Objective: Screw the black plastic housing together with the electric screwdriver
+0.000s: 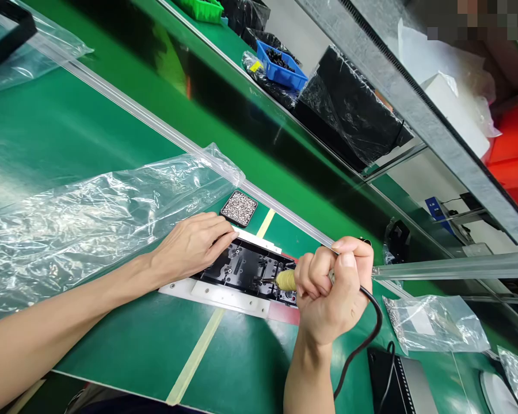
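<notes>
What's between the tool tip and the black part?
Nothing visible. The right hand holds the corded tool with its tip already at the black part in the white fixture. The left hand rests on the part's far left edge, off to the side.

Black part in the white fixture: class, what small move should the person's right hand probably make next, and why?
Probably press the tool straight down: its tip already meets the black part, the right hand grips it in a fist, and the left hand lies flat, steadying the white fixture.
</notes>
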`<state>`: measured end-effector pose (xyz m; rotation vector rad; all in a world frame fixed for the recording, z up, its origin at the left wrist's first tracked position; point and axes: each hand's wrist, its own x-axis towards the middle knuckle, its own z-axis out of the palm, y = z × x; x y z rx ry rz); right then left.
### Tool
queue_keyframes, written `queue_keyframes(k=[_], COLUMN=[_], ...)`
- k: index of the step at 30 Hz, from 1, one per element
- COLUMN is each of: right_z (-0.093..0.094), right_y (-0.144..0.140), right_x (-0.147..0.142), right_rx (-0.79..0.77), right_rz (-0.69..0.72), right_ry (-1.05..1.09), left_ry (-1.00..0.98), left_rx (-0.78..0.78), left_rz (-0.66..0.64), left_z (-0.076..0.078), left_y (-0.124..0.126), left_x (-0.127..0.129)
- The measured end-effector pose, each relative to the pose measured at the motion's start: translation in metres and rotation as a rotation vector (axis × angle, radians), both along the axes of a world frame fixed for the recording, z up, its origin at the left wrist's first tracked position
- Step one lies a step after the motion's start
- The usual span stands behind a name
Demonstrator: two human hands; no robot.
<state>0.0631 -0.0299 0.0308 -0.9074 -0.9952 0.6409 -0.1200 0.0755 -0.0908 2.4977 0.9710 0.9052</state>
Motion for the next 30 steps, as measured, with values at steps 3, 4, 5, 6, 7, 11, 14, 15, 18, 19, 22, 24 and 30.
queue_keyframes(k=[3,4,5,6,7,11,14,15,18,19,22,24,30], right_z=[-0.0004,-0.0006,-0.0007,-0.0008,-0.0008,-0.0003,0.0002,0.0003,-0.0003,-0.0007,-0.0019,-0.0021,-0.0010], right_y=[-0.0004,-0.0003,0.0000,0.0002,0.0005,0.0010,0.0012,0.0013,0.0019,0.0021,0.0027,0.0028,0.0021], right_x=[-0.0011,-0.0014,-0.0017,-0.0020,-0.0021,-0.0013,0.0004,0.0009,0.0016,0.0017,0.0013,0.0008,0.0005], right_rx=[0.007,0.006,0.002,-0.002,-0.006,0.004,0.006,0.003,0.001,0.004,0.011,0.009,0.002], right_rz=[-0.011,-0.020,-0.028,-0.037,-0.042,-0.035,-0.024,-0.024,-0.026,-0.024,-0.018,-0.020,-0.031], right_ry=[-0.015,-0.020,-0.023,-0.025,-0.025,-0.011,-0.011,-0.013,-0.018,-0.019,-0.009,0.000,-0.015], left_ry=[-0.004,-0.006,-0.009,-0.011,-0.014,-0.019,-0.007,-0.005,-0.006,-0.006,0.000,0.000,-0.020], left_rx=[0.001,0.002,0.003,0.005,0.007,0.017,0.022,0.020,0.010,0.012,0.027,0.038,0.028], left_rz=[0.003,0.004,0.004,0.004,0.004,0.004,0.003,0.004,0.010,0.012,0.010,0.003,-0.001], left_z=[-0.0001,-0.0001,0.0000,0.0001,0.0003,0.0014,0.0020,0.0021,0.0020,0.0019,0.0021,0.0025,0.0039], left_y=[-0.0004,-0.0005,-0.0005,-0.0004,-0.0004,-0.0003,-0.0004,-0.0004,-0.0005,-0.0005,-0.0006,-0.0006,-0.0003], left_x=[0.0005,0.0006,0.0007,0.0008,0.0010,0.0013,0.0014,0.0015,0.0018,0.0019,0.0021,0.0022,0.0030])
